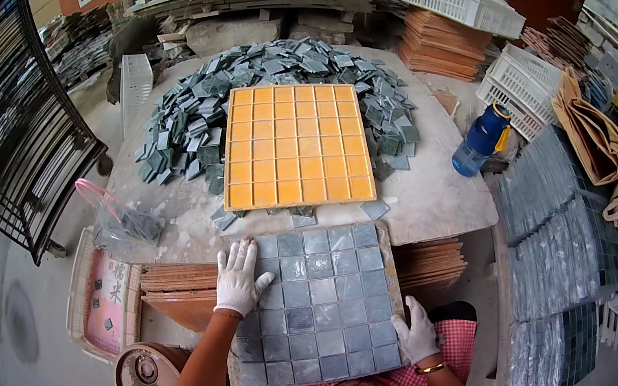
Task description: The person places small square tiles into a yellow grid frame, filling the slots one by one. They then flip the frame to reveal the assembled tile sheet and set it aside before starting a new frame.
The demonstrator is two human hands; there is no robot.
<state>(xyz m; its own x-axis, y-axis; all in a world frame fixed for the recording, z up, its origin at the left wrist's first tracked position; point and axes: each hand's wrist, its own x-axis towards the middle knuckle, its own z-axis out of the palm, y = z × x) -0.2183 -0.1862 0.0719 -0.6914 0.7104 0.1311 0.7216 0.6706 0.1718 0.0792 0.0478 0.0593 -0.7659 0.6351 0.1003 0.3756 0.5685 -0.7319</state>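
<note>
A grid of blue-grey square tiles (309,292) lies on a flat board (388,262) directly in front of me. My left hand (239,278), in a white glove, rests flat over the far left corner of the grid, fingers stretched out and thumb apart. At the near right edge, my right hand (416,331), also gloved, touches the board's side with its thumb away from the fingers; neither hand holds anything. Beyond the grid, a yellow tray (295,144) divided into square cells leans on a large heap of loose grey-green tiles (185,124).
Stacked brown boards (179,288) flank the tile grid. Right of the worktable (435,204) stand a blue bottle (481,138), white crates (519,85) and wrapped tile stacks (552,257). Leftward are a plastic bag (125,225), a pink-lined basket (101,304), a bucket (148,382) and a wheeled rack (21,153).
</note>
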